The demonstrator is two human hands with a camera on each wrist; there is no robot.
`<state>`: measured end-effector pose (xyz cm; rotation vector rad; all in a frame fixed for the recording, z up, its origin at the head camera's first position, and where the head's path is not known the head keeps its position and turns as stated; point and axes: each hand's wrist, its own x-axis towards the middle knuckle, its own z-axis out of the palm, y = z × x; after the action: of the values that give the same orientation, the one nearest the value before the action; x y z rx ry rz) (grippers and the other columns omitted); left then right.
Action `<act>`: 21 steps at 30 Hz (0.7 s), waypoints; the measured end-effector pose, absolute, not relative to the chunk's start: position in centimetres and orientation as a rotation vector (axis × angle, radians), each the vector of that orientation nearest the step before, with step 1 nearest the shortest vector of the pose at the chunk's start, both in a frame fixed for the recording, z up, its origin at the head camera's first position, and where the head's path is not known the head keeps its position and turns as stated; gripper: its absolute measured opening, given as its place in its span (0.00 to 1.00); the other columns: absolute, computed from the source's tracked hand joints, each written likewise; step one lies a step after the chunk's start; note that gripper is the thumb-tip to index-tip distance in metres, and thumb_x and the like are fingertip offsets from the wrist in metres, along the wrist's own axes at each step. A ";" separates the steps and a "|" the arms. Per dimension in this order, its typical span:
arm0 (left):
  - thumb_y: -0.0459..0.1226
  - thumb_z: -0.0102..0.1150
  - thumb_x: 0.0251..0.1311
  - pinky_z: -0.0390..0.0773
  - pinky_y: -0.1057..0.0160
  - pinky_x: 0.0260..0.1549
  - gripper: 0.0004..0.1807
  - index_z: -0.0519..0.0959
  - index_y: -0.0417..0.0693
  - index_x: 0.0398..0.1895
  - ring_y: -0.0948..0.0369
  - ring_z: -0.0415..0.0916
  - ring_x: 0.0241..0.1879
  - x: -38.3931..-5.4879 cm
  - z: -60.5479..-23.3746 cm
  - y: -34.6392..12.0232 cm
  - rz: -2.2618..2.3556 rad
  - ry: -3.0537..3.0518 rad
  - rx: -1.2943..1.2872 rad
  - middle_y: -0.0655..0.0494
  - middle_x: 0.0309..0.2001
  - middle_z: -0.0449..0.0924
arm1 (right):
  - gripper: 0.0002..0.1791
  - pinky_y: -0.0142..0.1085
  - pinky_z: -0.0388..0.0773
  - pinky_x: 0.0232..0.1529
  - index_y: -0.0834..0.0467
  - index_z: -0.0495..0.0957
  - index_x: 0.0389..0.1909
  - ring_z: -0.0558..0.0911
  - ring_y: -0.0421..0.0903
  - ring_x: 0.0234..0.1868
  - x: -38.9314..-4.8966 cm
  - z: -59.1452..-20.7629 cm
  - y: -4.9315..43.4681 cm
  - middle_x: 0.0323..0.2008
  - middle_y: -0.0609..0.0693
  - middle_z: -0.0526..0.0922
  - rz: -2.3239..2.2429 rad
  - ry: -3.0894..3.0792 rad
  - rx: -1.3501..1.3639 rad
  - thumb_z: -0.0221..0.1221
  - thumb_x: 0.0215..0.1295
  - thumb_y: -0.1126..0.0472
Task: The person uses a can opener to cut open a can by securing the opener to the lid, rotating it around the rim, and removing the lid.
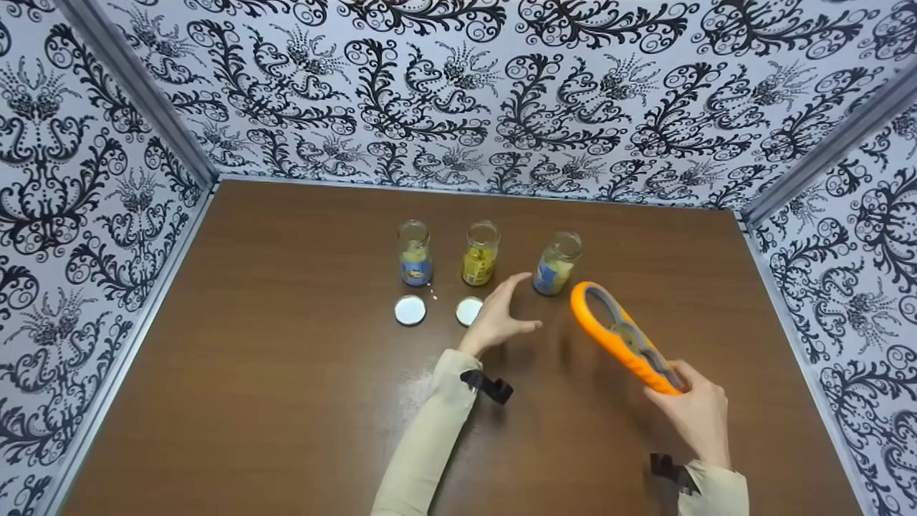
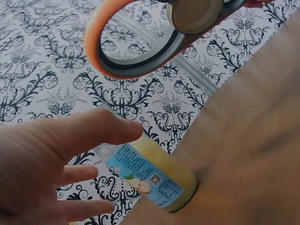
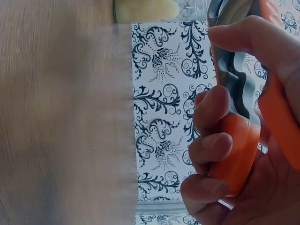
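Note:
An orange and grey jar opener (image 1: 600, 333) is held up over the table by my right hand (image 1: 698, 412), fingers curled round its handles in the right wrist view. A round lid-like disc (image 2: 196, 14) sits between the opener's arms. My left hand (image 1: 499, 317) is spread, thumb and fingers apart, just left of an uncapped glass jar (image 1: 556, 268) with a blue label and pale contents. In the left wrist view, the thumb overlaps that jar (image 2: 154, 173). Nothing is in the left hand's grasp. Part of a white lid (image 1: 469, 311) is hidden behind the left hand.
A blue-labelled jar (image 1: 415, 259) and a yellow-labelled jar (image 1: 480, 258), both uncapped, stand to the left in the same row. Another white lid (image 1: 410, 310) lies before them, near small white crumbs (image 1: 433, 292). Patterned walls (image 1: 458, 93) border the brown table (image 1: 286, 373).

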<state>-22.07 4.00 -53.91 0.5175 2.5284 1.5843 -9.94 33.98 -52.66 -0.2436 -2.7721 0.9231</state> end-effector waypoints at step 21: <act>0.26 0.57 0.62 0.71 0.60 0.56 0.24 0.68 0.33 0.62 0.50 0.71 0.59 -20.3 -56.9 1.5 1.987 1.761 0.521 0.39 0.58 0.73 | 0.20 0.44 0.69 0.29 0.57 0.83 0.37 0.77 0.50 0.27 -10.9 -53.7 30.7 0.28 0.52 0.83 0.962 -2.717 -0.016 0.74 0.38 0.66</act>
<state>-20.28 1.47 -56.91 0.5214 1.7613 1.9867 -10.89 30.69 -53.69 -0.0161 -2.7174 0.9625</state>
